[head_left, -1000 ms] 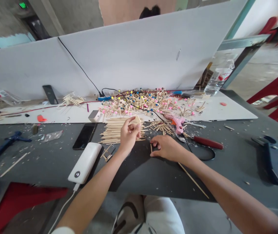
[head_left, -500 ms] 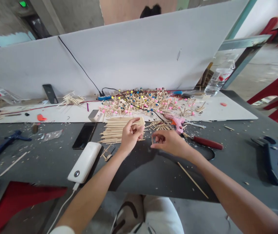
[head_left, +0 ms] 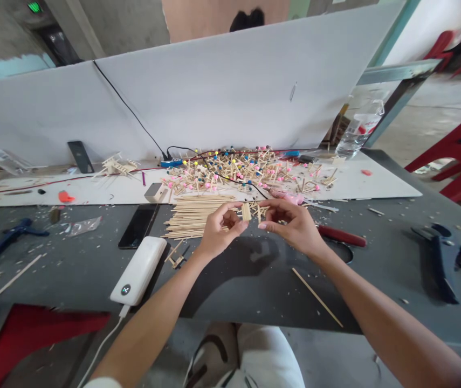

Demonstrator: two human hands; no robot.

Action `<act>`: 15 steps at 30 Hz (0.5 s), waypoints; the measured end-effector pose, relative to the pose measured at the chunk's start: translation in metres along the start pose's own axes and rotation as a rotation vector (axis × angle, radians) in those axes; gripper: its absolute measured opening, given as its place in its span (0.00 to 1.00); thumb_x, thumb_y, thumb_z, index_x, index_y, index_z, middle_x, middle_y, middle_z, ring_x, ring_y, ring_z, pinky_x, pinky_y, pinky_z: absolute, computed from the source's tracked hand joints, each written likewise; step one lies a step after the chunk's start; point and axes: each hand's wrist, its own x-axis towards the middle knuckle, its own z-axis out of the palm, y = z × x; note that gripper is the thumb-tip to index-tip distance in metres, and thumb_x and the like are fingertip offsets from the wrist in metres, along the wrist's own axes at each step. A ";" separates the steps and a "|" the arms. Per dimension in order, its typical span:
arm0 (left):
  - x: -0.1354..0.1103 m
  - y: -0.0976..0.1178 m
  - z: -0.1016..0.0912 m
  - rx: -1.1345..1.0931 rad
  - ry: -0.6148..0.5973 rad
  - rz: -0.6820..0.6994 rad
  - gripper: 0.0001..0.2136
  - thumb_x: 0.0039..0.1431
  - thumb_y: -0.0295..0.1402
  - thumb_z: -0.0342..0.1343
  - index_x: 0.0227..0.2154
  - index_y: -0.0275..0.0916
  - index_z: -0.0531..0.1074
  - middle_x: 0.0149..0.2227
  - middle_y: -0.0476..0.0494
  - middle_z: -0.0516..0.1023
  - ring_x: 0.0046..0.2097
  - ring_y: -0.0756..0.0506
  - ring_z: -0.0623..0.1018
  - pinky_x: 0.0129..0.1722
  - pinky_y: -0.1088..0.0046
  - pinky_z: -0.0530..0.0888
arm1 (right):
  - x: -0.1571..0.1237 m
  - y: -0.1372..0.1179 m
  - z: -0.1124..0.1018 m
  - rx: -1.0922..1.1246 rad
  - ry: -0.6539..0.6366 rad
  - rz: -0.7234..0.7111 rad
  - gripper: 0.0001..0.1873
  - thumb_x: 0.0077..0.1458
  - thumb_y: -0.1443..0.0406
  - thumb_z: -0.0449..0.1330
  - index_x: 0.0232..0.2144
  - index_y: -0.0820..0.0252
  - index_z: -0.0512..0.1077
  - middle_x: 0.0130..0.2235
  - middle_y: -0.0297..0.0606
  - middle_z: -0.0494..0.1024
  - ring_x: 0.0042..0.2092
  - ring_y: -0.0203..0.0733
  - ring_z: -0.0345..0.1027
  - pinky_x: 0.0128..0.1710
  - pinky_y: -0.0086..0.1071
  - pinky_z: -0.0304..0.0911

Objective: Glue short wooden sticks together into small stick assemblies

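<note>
My left hand [head_left: 218, 231] pinches a small glued piece of wooden sticks [head_left: 246, 211] between thumb and fingers, held above the grey table [head_left: 93, 269]. My right hand [head_left: 293, 223] is raised beside it, pinching a short thin stick [head_left: 259, 213] whose tip stands close to the wooden piece. Right behind my hands lies a stack of plain wooden sticks [head_left: 192, 215]. Further back spreads a heap of sticks with coloured bead heads [head_left: 238, 170].
A white power bank [head_left: 137, 271] and a black phone [head_left: 138, 225] lie at my left. A pink glue gun [head_left: 290, 198] and a red-handled tool [head_left: 341, 236] are by my right hand. One long stick [head_left: 317, 297] lies near the front edge. A white board [head_left: 214, 102] stands behind.
My right hand has lifted off the table with a short stick and moved left to meet my left hand, which has turned the wooden piece toward it.
</note>
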 end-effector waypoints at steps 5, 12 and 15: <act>-0.002 0.004 0.001 0.051 -0.031 0.025 0.22 0.56 0.39 0.65 0.52 0.38 0.71 0.28 0.50 0.72 0.28 0.50 0.73 0.30 0.75 0.68 | 0.000 0.001 0.002 0.006 0.005 -0.003 0.28 0.47 0.51 0.72 0.47 0.59 0.76 0.29 0.33 0.74 0.29 0.37 0.67 0.32 0.32 0.67; -0.002 0.005 0.002 0.077 -0.050 0.039 0.22 0.55 0.39 0.66 0.52 0.39 0.72 0.28 0.48 0.74 0.28 0.50 0.72 0.29 0.75 0.66 | -0.001 0.000 0.004 -0.014 -0.005 0.011 0.29 0.47 0.50 0.72 0.46 0.60 0.76 0.28 0.33 0.73 0.29 0.37 0.65 0.31 0.32 0.65; -0.002 0.004 0.002 0.089 -0.054 0.043 0.22 0.56 0.39 0.65 0.52 0.39 0.72 0.28 0.48 0.74 0.28 0.50 0.72 0.29 0.75 0.66 | 0.000 0.000 0.004 -0.005 -0.008 0.008 0.28 0.47 0.51 0.72 0.46 0.60 0.76 0.28 0.33 0.73 0.29 0.37 0.65 0.31 0.32 0.65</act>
